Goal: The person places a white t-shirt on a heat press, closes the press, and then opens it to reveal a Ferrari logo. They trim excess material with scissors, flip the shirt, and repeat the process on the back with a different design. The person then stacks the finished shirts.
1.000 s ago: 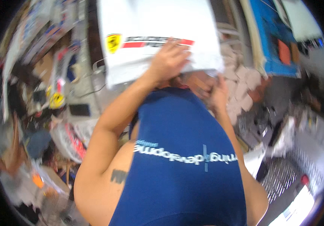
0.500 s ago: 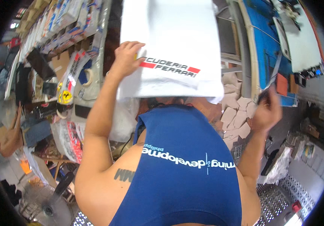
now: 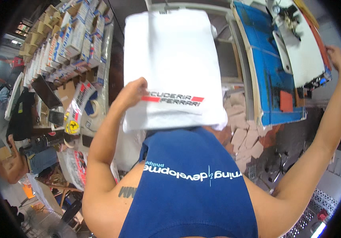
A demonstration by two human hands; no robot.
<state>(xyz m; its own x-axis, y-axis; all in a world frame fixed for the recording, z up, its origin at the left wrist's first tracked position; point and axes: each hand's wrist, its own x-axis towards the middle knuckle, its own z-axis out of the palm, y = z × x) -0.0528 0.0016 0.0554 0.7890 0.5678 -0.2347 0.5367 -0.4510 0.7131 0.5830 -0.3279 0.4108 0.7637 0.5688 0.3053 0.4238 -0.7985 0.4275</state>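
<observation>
A white shirt (image 3: pixel 172 55) with red and black print (image 3: pixel 176 99) lies spread in front of me. My left hand (image 3: pixel 134 89) rests at the print's left end, fingers curled; what they pinch, if anything, is hidden. My right arm stretches far out to the right. My right hand (image 3: pixel 335 57), fingers bent, is at the orange edge (image 3: pixel 315 20) of a white board (image 3: pixel 299 55) carrying a metal mechanism (image 3: pixel 287 22); I cannot make out what it holds.
At left are stacked long boxes (image 3: pixel 75 33), printed strips (image 3: pixel 77 111) and another person (image 3: pixel 11 166). At right stands a blue screen frame (image 3: pixel 265 83) with an orange pad (image 3: pixel 285 101). Pale paper pieces (image 3: pixel 240 139) lie beside the shirt.
My right hand has swung up and outward from beside the shirt to the far right. The shirt appears lower in view, and my left hand with it, fingers more curled than half a second ago.
</observation>
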